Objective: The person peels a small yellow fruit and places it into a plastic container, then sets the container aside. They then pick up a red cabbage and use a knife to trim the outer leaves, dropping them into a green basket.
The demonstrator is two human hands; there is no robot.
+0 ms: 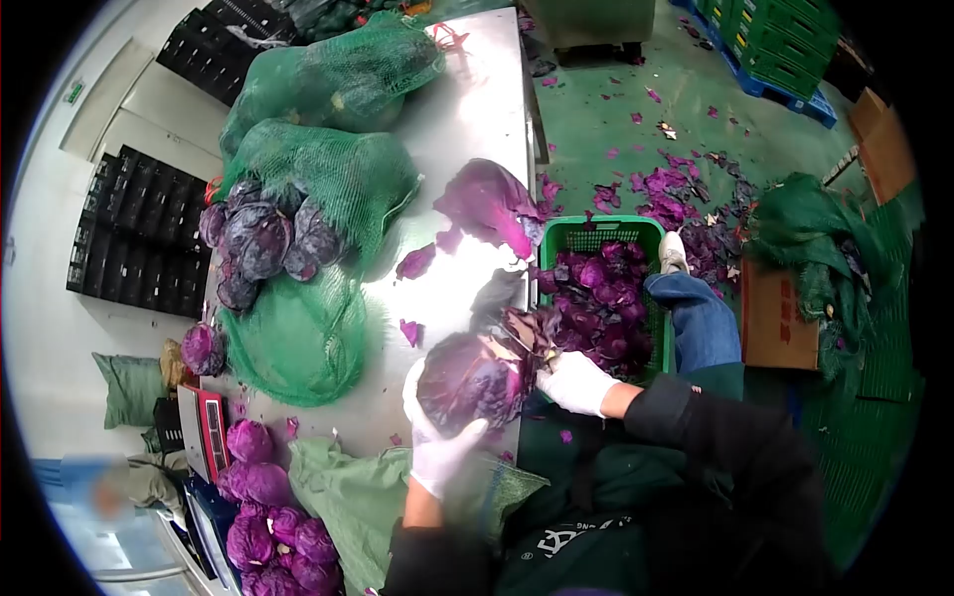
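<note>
My left hand (437, 445), in a white glove, is wrapped round the lower left side of a red cabbage (465, 382) at the edge of the metal table. My right hand (578, 384), also gloved, is closed at the cabbage's right side, beside its ragged outer leaves (527, 333). What its fingers grip is too small and hidden to name. Just beyond that hand stands a green crate (602, 226) filled with purple leaves (601, 298). Loose cabbage leaves (487, 204) lie on the table (447, 114) past the held cabbage.
Green mesh bags (318, 164) lie at the left, one spilling dark red cabbages (256, 238). Peeled cabbages (268, 536) are piled at lower left near a red scale (204, 432). Leaves litter the floor (586, 109). A cardboard box (780, 318) stands right.
</note>
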